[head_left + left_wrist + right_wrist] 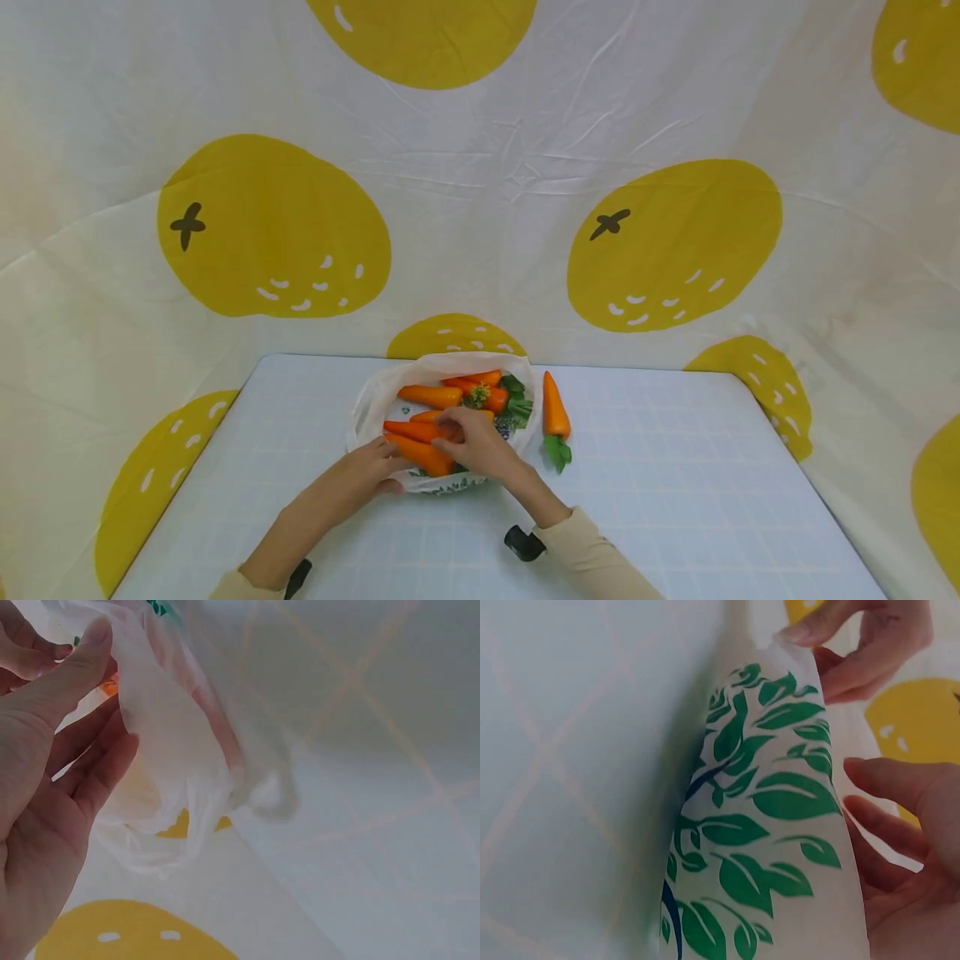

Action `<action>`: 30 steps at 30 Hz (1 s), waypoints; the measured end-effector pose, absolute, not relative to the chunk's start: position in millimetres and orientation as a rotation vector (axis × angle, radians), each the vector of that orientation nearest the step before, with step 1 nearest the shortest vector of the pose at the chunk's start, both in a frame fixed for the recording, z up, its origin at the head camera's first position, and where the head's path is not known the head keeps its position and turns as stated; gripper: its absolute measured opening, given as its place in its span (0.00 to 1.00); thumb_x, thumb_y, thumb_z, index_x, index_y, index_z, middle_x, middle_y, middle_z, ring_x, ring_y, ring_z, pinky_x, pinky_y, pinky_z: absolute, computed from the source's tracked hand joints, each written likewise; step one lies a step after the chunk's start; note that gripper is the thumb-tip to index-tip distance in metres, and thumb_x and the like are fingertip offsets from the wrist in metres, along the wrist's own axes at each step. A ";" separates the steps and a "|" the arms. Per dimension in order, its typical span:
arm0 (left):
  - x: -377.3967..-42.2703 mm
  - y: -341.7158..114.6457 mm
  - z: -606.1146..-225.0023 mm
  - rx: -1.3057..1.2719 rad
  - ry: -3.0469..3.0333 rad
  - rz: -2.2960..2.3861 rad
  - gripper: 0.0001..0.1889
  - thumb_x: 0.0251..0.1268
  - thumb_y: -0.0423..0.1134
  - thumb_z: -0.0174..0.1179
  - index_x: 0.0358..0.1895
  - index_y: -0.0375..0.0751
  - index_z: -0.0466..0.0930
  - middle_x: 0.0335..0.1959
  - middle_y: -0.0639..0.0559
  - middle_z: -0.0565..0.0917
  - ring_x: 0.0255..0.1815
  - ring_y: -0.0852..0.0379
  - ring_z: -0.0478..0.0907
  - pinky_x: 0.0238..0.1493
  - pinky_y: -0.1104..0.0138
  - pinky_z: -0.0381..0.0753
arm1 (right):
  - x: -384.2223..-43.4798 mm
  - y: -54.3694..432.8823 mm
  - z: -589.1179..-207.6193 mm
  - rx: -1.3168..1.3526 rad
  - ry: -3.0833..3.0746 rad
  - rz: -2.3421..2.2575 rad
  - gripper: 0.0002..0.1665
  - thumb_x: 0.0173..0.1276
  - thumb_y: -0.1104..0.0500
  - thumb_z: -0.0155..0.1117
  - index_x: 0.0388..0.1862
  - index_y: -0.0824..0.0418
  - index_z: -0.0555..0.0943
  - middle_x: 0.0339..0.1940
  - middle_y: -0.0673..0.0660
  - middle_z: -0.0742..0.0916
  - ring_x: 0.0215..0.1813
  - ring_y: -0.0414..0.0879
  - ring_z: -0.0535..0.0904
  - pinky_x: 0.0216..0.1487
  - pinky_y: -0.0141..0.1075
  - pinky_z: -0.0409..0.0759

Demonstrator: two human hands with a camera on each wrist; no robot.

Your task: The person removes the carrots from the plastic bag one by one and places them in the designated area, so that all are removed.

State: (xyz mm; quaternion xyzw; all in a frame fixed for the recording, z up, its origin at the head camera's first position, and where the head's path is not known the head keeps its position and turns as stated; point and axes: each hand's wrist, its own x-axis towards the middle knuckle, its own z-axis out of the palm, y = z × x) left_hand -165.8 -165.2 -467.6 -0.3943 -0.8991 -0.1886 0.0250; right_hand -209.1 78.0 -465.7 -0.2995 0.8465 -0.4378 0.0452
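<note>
A white plastic bag (pixel 367 414) with a green leaf print (pixel 791 799) lies spread at the table's back, holding several orange carrots (pixel 429 397) with green tops. At the bag's near-left rim, my left hand (pixel 360 475) pinches the edge, thumb outside and fingers over the inside; the right wrist view shows the rim (pixel 799 660) drawn up to that thumb. My right hand (pixel 480 443) reaches over the near rim, its fingers loosely bent above the front carrots (pixel 418 454). In the right wrist view its thumb and fingers stand apart, the fingertips partly hidden behind the bag.
One carrot (pixel 555 408) with a leafy top lies on the table just right of the bag. The pale checked table (pixel 675 500) ends at a hanging cloth (pixel 480 242) printed with yellow fruit. Dark wrist mounts (pixel 523 543) sit near the sleeves.
</note>
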 end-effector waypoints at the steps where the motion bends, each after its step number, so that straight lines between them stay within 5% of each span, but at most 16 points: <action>1: -165.7 -165.0 -467.9 -1.212 -2.795 -0.587 0.28 0.58 0.31 0.73 0.63 0.46 0.80 0.66 0.45 0.79 0.64 0.46 0.76 0.60 0.52 0.80 | -209.0 75.6 -466.0 -0.919 2.585 -1.321 0.18 0.73 0.64 0.67 0.59 0.67 0.81 0.56 0.60 0.87 0.50 0.52 0.82 0.55 0.41 0.83; 7: -165.4 -165.5 -471.2 -1.197 -2.735 -0.553 0.25 0.59 0.31 0.72 0.61 0.41 0.80 0.64 0.41 0.80 0.60 0.45 0.79 0.57 0.52 0.82 | -209.7 63.6 -470.3 -1.013 2.621 -1.209 0.16 0.71 0.65 0.68 0.57 0.65 0.82 0.50 0.58 0.88 0.46 0.49 0.81 0.53 0.36 0.81; 14: -162.3 -170.0 -476.7 -1.125 -2.711 -0.384 0.07 0.58 0.34 0.73 0.38 0.40 0.86 0.36 0.53 0.81 0.37 0.55 0.77 0.38 0.66 0.81 | -211.9 53.3 -475.9 -0.968 2.633 -1.161 0.17 0.71 0.63 0.70 0.57 0.63 0.83 0.50 0.54 0.88 0.47 0.43 0.80 0.53 0.30 0.79; 23: -155.8 -173.5 -482.8 -1.044 -2.762 -0.496 0.04 0.59 0.33 0.72 0.36 0.41 0.86 0.33 0.57 0.77 0.34 0.57 0.74 0.35 0.67 0.80 | -213.4 35.7 -477.6 -1.052 2.787 -0.933 0.06 0.67 0.62 0.73 0.41 0.61 0.85 0.28 0.47 0.82 0.32 0.38 0.72 0.39 0.26 0.72; 30: -158.2 -161.9 -488.9 -0.640 -2.704 -0.617 0.07 0.62 0.30 0.71 0.39 0.33 0.83 0.32 0.48 0.80 0.32 0.52 0.79 0.35 0.60 0.83 | -207.8 26.8 -478.3 -1.002 2.946 -0.733 0.12 0.65 0.58 0.77 0.45 0.61 0.87 0.36 0.50 0.88 0.36 0.40 0.76 0.44 0.28 0.77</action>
